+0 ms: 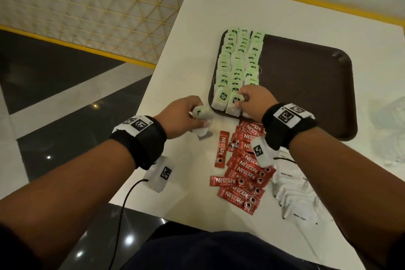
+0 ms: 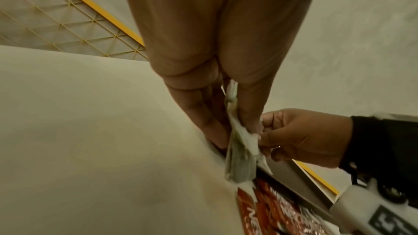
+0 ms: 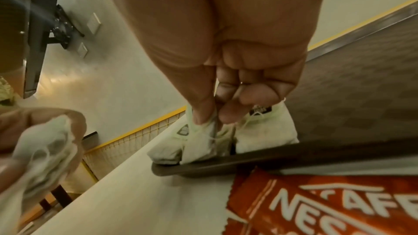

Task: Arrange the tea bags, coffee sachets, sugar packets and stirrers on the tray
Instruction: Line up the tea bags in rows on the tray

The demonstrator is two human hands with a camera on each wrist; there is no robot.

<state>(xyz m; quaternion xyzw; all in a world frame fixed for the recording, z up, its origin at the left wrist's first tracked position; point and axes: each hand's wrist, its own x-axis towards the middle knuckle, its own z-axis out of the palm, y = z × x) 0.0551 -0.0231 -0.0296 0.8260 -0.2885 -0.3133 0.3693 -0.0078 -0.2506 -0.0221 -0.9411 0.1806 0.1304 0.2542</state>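
A brown tray point(image 1: 306, 76) lies on the white table point(image 1: 197, 28). Three rows of green-tagged tea bags point(image 1: 238, 61) fill its left end. My right hand point(image 1: 241, 99) pinches the tag of a tea bag point(image 1: 234, 105) at the near end of the middle row; the right wrist view shows thumb and forefinger on that tea bag point(image 3: 199, 142) above the tray rim point(image 3: 248, 163). My left hand point(image 1: 197, 114), left of the tray, holds a small bunch of tea bags point(image 1: 202, 120), seen edge-on as a tea bag bunch point(image 2: 237, 149). Red Nescafe coffee sachets point(image 1: 243, 173) lie loose in front of the tray.
White sugar packets point(image 1: 293, 195) lie in a heap under my right forearm. Something white and crumpled point(image 1: 385, 116) sits at the table's right edge. The tray's right two thirds are bare brown. A yellow-framed mesh railing point(image 1: 98, 6) runs behind the table's left side.
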